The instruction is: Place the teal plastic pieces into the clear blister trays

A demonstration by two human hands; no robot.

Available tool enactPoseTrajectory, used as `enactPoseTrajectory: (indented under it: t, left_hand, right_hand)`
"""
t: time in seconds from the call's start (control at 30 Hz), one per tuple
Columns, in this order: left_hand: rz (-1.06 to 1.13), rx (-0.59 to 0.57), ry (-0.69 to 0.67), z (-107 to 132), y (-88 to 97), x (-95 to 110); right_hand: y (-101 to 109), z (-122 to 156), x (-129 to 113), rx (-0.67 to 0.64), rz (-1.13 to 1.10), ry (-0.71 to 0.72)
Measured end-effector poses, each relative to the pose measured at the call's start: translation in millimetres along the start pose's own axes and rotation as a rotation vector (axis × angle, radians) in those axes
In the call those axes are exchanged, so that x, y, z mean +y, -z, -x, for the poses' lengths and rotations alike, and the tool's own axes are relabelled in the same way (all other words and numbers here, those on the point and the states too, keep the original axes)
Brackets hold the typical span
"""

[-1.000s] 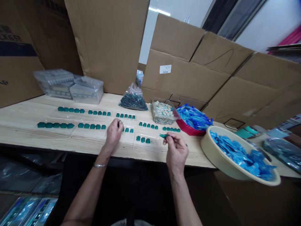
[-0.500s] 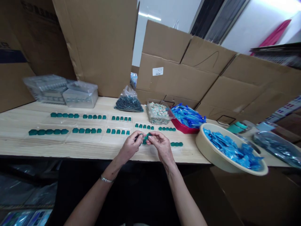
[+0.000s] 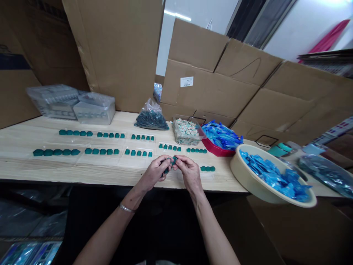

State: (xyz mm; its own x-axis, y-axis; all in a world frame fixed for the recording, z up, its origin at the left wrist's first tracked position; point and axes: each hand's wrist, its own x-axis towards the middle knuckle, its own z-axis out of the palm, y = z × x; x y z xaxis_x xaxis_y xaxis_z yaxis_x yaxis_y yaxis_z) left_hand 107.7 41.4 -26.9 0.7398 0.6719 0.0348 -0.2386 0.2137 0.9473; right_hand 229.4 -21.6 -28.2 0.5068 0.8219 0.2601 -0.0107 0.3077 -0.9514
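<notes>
My left hand (image 3: 154, 172) and my right hand (image 3: 189, 171) meet above the front edge of the wooden table (image 3: 19, 162). Both pinch small teal pieces (image 3: 173, 159) between their fingertips. Rows of teal pieces (image 3: 102, 151) lie in clear strips across the table to the left. A short group of teal pieces (image 3: 207, 169) rests just right of my right hand. A bracelet (image 3: 125, 208) circles my left wrist.
A cream bowl (image 3: 248, 180) of blue packets overhangs the table's right end. Behind it stand a red tray (image 3: 217, 151) of blue packets, a clear box (image 3: 187, 133) of pale bits and a bag (image 3: 151, 118) of dark pieces. Clear plastic boxes (image 3: 93, 108) sit far left. Cardboard walls surround.
My hands came together from apart; a second ago the left rested on a strip and the right held a teal piece. Since half a second ago they barely moved.
</notes>
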Motion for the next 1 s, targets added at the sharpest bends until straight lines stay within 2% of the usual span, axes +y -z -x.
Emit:
enactPoseTrajectory:
  t: [0.17, 0.27, 0.37, 0.47, 0.57, 0.67, 0.8, 0.93, 1.0]
  left_hand:
    - [0.062, -0.020, -0.028, 3, -0.1, 6]
    - [0.106, 0.045, -0.066, 0, 9.1, 11]
    - [0.116, 0.080, -0.077, -4, 19.7, 13]
    - [0.097, 0.063, -0.044, -7, 24.2, 8]
    - [0.095, 0.036, -0.018, -10, 24.1, 3]
    - [0.116, 0.020, -0.002, -11, 24.3, 1]
    - [0.204, 0.017, 0.031, -10, 25.8, 3]
    - [0.407, -0.004, 0.080, -12, 27.0, 4]
    - [0.537, -0.008, 0.122, -15, 27.6, 2]
  right_hand:
    - [9, 0, -7, 0.012, 0.053, -0.020]
    - [26, -4, -18, 0.025, 0.238, 0.079]
    - [41, -12, -22, -0.113, 0.505, 0.216]
    - [49, -21, -12, -0.300, 0.652, 0.295]
    - [51, -28, 4, -0.390, 0.706, 0.306]
    - [52, -32, 15, -0.455, 0.754, 0.321]
    - [54, -34, 17, -0.525, 0.792, 0.371]
    - [56, -35, 20, -0.556, 0.843, 0.397]
    - [58, -34, 27, -0.527, 0.918, 0.428]
